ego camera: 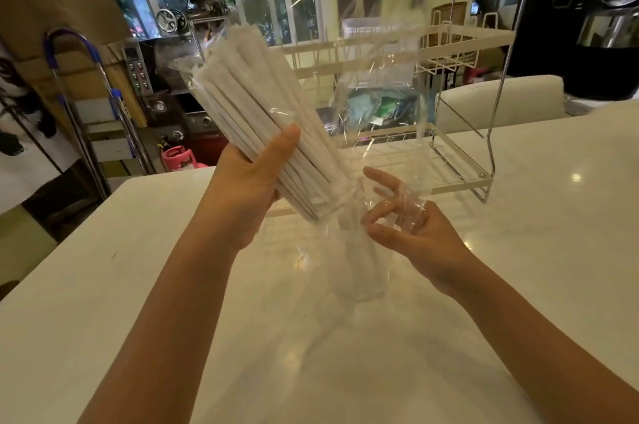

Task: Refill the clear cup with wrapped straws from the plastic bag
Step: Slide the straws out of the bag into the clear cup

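Observation:
My left hand (pixel 254 178) grips a thick bundle of white wrapped straws (pixel 256 105), tilted with its lower end down to the right. The clear plastic bag (pixel 377 53) still covers the bundle and billows loosely up and to the right. A clear cup (pixel 359 271) stands on the white counter right under the bundle's lower end, with a few wrapped straws inside it. My right hand (pixel 411 230) is beside the cup's mouth, thumb and forefinger pinching a fold of the bag's loose end, the other fingers spread.
A white and chrome wire rack (pixel 460 160) stands on the white counter (pixel 138 285) just behind the cup. A pale chair back (pixel 501 102) is beyond it. Machines, a pink gas cylinder (pixel 179 159) and a step ladder (pixel 86 105) fill the room past the counter's far left edge.

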